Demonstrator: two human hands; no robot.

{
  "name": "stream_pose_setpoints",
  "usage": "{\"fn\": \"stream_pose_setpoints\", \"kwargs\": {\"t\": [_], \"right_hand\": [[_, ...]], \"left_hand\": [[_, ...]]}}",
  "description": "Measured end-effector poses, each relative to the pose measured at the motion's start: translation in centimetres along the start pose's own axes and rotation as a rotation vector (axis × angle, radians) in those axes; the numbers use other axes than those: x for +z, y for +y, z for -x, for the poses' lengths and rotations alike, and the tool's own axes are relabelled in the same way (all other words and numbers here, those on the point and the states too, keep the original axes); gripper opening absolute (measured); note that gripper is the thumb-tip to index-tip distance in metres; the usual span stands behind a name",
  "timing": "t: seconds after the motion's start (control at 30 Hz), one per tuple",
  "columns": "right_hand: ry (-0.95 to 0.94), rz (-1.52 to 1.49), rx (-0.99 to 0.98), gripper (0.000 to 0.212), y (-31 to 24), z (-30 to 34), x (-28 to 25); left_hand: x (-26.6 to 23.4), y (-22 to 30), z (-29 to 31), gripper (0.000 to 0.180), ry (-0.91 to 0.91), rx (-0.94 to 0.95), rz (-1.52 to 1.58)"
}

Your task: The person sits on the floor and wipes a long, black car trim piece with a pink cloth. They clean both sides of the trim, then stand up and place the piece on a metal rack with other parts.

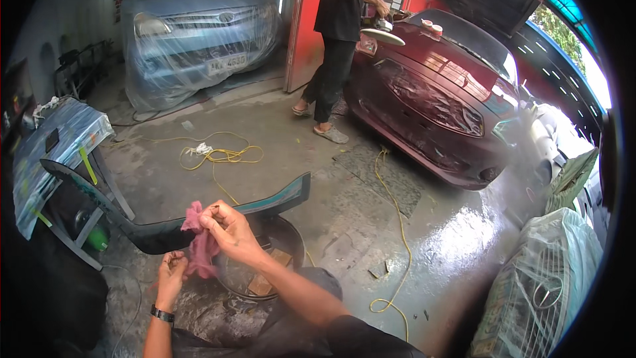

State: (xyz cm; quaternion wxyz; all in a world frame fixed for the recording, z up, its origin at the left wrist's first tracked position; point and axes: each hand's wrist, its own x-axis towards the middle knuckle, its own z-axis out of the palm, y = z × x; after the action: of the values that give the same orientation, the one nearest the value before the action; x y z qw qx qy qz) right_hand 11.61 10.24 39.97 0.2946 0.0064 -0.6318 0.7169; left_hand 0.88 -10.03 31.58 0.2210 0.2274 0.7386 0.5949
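A crumpled pink cloth [201,252] hangs between my hands above a dark round basin [299,252]. My right hand [230,231] pinches its upper part between thumb and fingers. Lower down, my left hand [171,270], with a dark watch on its wrist, is curled closed at the cloth's lower edge. Just beyond the hands stretches a long, curved black car trim piece [156,237] with a greenish patch at its right end. Inside the basin are brown flat pieces [260,283], partly hidden by my right forearm.
Left of me stands a plastic-covered trestle [63,136]. A yellow cord [401,225] winds over the wet floor. Ahead, a person [338,26] holds a power polisher [383,32] beside a dark red car [424,93]. A plastic-wrapped blue car [199,33] is at back left; wrapped items [536,285] line the right.
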Motion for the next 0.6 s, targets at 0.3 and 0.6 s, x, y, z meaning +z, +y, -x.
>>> {"fn": "stream_pose_setpoints", "kwargs": {"t": [0.3,0.6], "right_hand": [[-0.183,-0.348,0.142,0.019,3.2,1.0,0.9],[-0.038,-0.137,-0.015,0.015,2.3,1.1,1.5]], "left_hand": [[1.9,2.4,2.2,0.055,-0.257,0.278,0.22],[2.7,4.1,2.6,0.034,-0.149,0.305,0.345]]}}
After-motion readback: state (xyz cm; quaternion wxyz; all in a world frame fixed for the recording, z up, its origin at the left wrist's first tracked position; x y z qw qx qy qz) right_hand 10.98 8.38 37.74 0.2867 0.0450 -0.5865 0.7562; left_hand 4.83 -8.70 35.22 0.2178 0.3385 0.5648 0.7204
